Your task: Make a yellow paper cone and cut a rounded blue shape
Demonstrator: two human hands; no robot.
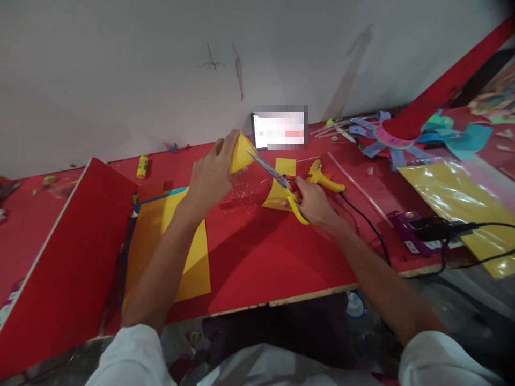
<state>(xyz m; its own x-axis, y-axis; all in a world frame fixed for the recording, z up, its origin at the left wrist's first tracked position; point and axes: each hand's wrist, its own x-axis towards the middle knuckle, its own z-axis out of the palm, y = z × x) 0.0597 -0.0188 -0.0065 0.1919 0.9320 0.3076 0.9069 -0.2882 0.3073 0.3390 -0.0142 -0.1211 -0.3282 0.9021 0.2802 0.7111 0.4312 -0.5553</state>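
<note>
My left hand (213, 174) is closed round a rolled yellow paper cone (241, 153), held above the red table (257, 252). My right hand (314, 201) grips yellow-handled scissors (277, 179); their blades are parted and reach to the cone's edge. Under the scissors lies a yellow paper scrap (279, 185). Small paper snippets (241, 193) are scattered on the table between my hands.
Yellow and orange paper sheets (177, 241) lie at the left beside a raised red board (72, 252). A yellow glue gun (324, 179) with a black cord, a glue stick (141, 166), a phone (279, 130), bagged yellow sheets (462, 198), a red roll (434, 96) and coloured strips sit right.
</note>
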